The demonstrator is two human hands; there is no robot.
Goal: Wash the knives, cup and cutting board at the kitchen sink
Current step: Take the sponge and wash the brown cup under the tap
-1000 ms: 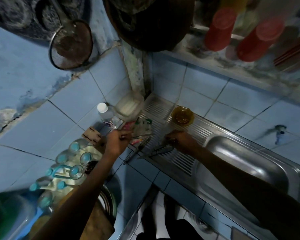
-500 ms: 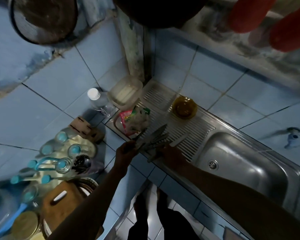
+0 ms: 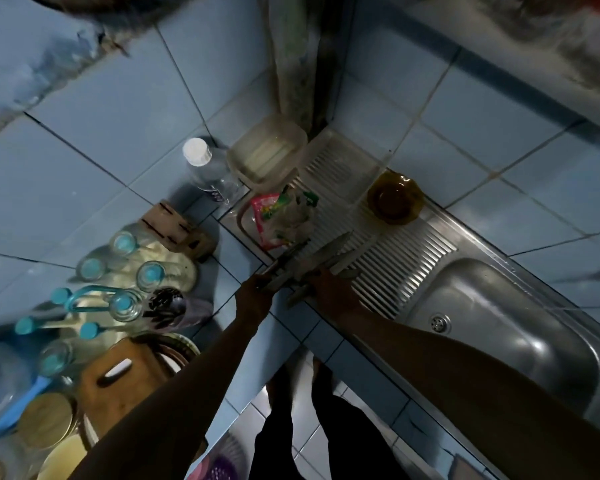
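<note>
Left hand [image 3: 257,299] is curled tight round the handles of a bundle of knives [image 3: 312,261], whose flat, pale grey steel blades fan out up and to the right over the near edge of the ribbed draining board [image 3: 395,271]. Right hand [image 3: 329,289] lies just beside it, touching the bundle low down; it is dark, and whether its fingers grip or only rest there cannot be told. One more blade tip [image 3: 347,273] pokes out just beyond the right hand.

Draining board and sink basin [image 3: 492,306] are dull, smooth stainless steel, the board grooved in fine parallel lines, the basin rounded with a small round drain. Far on the board, well apart from both hands, stands an amber, scalloped glass bowl [image 3: 394,199]. Near left, a brown wooden cutting board [image 3: 118,386] with a slotted handle leans among upturned clear glasses [image 3: 125,304]. A slotted wooden knife block [image 3: 177,226] sits on the blue tiles beyond them.
</note>
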